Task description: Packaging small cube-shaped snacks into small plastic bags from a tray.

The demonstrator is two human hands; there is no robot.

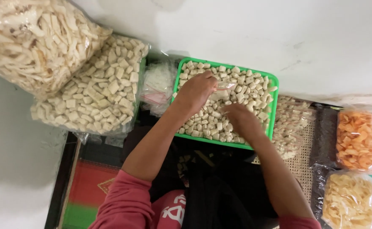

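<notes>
Two hands: both work over one green tray, seen from above.
Sleeves: pink-red, at the bottom edge; bare forearms run up from them toward the tray.
Lap: dark cloth between the forearms, a few pale pieces lying on it.
Mat: red and green patterned mat at lower left, beside the left sleeve.
Right hand: lies low on the heap of snack pieces near the tray's middle, back of the hand up; fingers curl down into the pieces, so I cannot tell whether they are pinched together or what they grip.
Left hand: over the tray's left half, fingers closed on the mouth of a small clear plastic bag that pokes out to the right of the knuckles.
Green tray: rectangular plastic, on the floor straight ahead of the lap, against the white wall.
Snack pieces: small, pale, pillow-shaped, filling the tray nearly rim to rim.
Empty bags: a loose pile of small clear bags just left of the tray.
Filled packets: small packets of the same pale pieces, just right of the tray on a woven mat.
Right edge: bag of orange chips, with a bag of pale yellow chips nearer to the person.
Left, far: large bag of pale square crackers, and above it a large bag of pale strip crackers.
</notes>
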